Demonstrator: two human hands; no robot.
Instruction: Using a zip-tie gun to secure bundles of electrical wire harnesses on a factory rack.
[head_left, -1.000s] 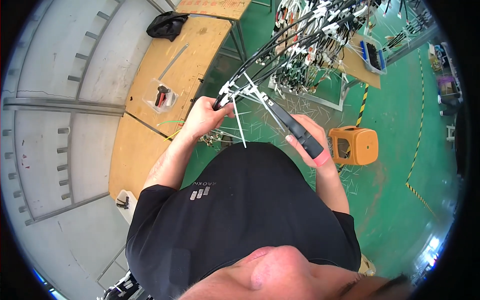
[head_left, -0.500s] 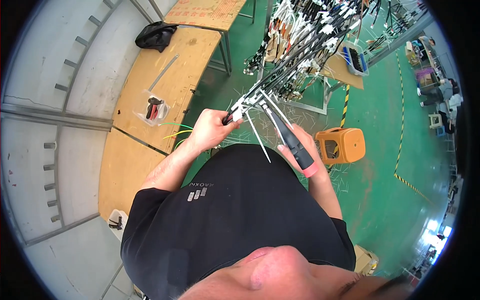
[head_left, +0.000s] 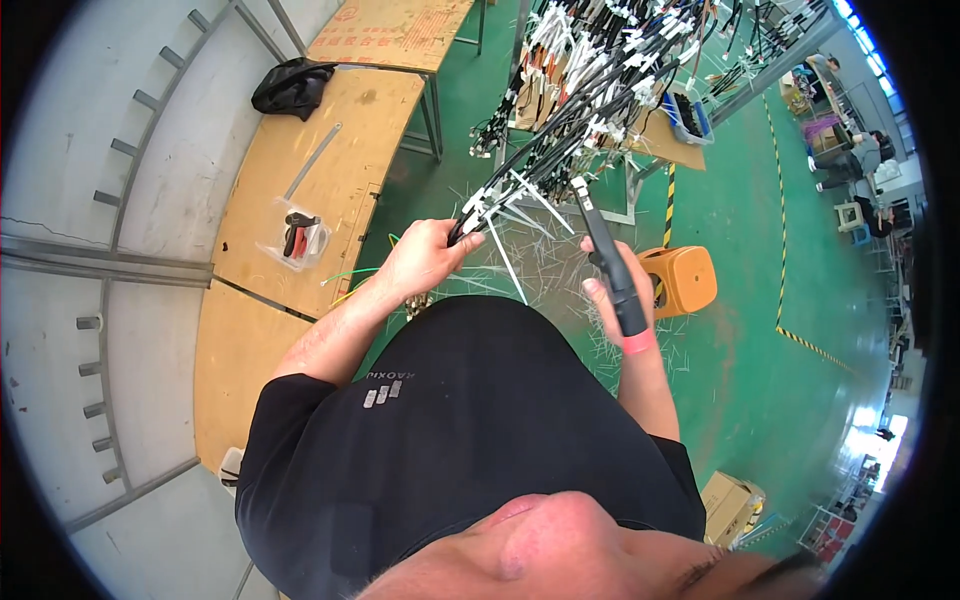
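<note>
Beside the plywood workbench [head_left: 300, 250], on its right, a person stands on a green floor [head_left: 760, 300] and works on a black cable bundle [head_left: 560, 160] that slants down from a wiring rack [head_left: 620, 60]. The left hand [head_left: 425, 258] is closed around the bundle's lower end, just below 2 or 3 white cable ties [head_left: 510, 200] whose loose tails stick out. The right hand [head_left: 625, 290] is wrapped around the grip of a black cable-tie gun [head_left: 605, 255]; its nose points up at the ties, close to them, though contact cannot be made out.

To do this well, the left hand should probably hold the wires steady and tight while the nose meets one tail squarely, so the cut lands flush.

Room is tight ahead, where the rack crowds in beyond the bench's far end. To the right of the bench, an orange stool [head_left: 685, 280] stands just past the right hand. White tie offcuts [head_left: 560, 260] litter the floor between bench and stool; open green floor lies farther right.
</note>
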